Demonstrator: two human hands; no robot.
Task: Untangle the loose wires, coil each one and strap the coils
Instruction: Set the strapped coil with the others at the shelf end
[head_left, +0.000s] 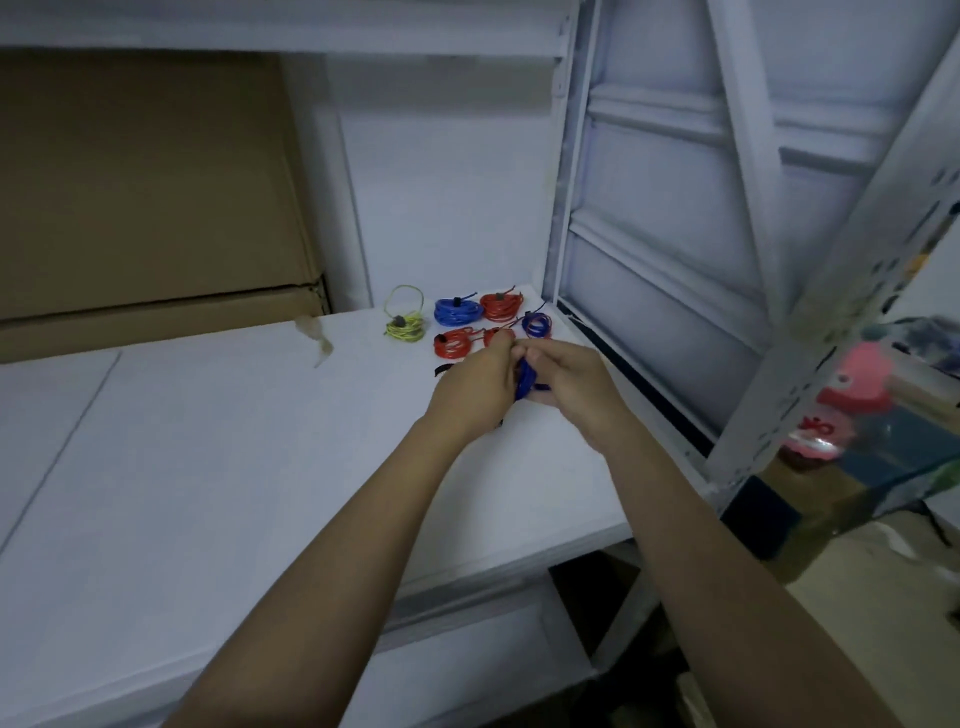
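A blue wire coil sits between my two hands above the white table. My left hand grips it from the left, and my right hand grips it from the right, fingers curled over the top. Behind them lie strapped coils: a yellow-green coil, a blue coil, a red coil, another red coil and a small blue coil. One more red coil is partly hidden by my left hand. A black strap peeks out left of that hand.
Cardboard boxes stand at the back left. A white metal shelf frame and panel border the table on the right. Blurred pink and blue items sit on shelving at the far right.
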